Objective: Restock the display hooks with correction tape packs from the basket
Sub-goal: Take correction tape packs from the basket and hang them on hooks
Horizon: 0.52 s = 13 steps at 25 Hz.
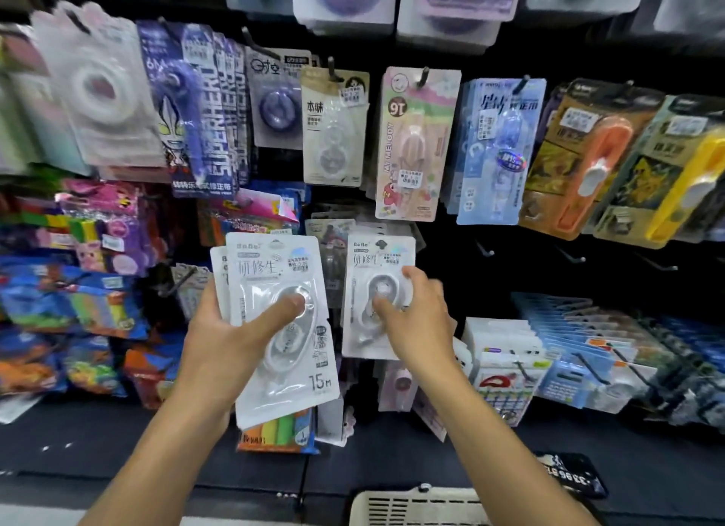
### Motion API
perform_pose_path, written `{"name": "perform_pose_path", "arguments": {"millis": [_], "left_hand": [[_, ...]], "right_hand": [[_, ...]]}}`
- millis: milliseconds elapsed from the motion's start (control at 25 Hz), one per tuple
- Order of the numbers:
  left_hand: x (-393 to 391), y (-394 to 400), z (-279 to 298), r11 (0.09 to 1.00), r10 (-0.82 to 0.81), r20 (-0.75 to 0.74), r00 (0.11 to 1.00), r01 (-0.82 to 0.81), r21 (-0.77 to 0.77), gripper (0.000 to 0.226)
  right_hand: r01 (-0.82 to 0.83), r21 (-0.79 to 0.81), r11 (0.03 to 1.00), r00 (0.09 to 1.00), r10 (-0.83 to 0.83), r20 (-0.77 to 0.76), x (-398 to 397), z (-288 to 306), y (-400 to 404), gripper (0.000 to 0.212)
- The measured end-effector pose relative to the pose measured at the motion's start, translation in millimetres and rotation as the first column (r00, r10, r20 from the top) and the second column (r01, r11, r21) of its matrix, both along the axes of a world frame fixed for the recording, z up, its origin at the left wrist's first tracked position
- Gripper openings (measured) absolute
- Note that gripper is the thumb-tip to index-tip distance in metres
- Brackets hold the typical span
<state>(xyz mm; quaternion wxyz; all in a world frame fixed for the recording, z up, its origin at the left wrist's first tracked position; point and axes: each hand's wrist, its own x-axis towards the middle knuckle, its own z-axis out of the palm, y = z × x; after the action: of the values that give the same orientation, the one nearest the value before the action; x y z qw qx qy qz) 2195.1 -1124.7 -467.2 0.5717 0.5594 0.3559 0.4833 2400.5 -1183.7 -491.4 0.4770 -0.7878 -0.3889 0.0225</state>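
Below at bottom centre sits the cream slotted plastic basket [416,506], while my left hand [223,341] grips a stack of white blister packs [282,329] and my right hand [416,321] pinches one white pack [376,294] at centre frame, probably next needing its hole threaded onto a hook.

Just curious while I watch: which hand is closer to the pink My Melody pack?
The right. The right hand holds a white pack almost directly below the My Melody pack; the left hand is lower and further left.
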Motion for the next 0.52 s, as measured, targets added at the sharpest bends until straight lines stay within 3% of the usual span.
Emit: {"name": "perform_pose_path", "arguments": {"millis": [80,120,240,360,440,480,520], "left_hand": [[2,-2,0,0.999,-0.035,-0.003,0.999,0.035,0.008,0.069],[3,-2,0,0.999,-0.044,-0.009,0.999,0.044,0.011,0.071],[9,-5,-3,0.997,-0.071,-0.033,0.997,0.071,0.011,0.084],[21,-6,-6,0.996,-0.091,-0.04,0.995,0.091,-0.008,0.08],[30,-9,-7,0.992,-0.123,-0.015,0.992,0.123,-0.014,0.082],[36,-11,-8,0.99,-0.138,-0.003,0.99,0.138,-0.013,0.081],[43,-15,-10,0.989,-0.146,0.002,0.989,0.146,-0.01,0.081]], "right_hand": [[0.062,-0.07,0.996,0.937,-0.034,0.347,7,-4,4,0.058],[0.056,-0.122,0.991,0.897,0.004,0.442,11,-7,6,0.061],[0.043,-0.311,0.949,0.901,0.097,0.423,24,-9,12,0.067],[0.089,-0.295,0.951,0.892,0.055,0.449,21,0,12,0.063],[-0.042,-0.067,0.997,0.959,0.059,0.278,11,-4,-10,0.05],[-0.148,0.123,0.981,0.988,0.142,0.055,3,-7,-27,0.043],[-0.237,0.265,0.935,0.946,0.284,-0.157,-7,-10,-44,0.04]]}}
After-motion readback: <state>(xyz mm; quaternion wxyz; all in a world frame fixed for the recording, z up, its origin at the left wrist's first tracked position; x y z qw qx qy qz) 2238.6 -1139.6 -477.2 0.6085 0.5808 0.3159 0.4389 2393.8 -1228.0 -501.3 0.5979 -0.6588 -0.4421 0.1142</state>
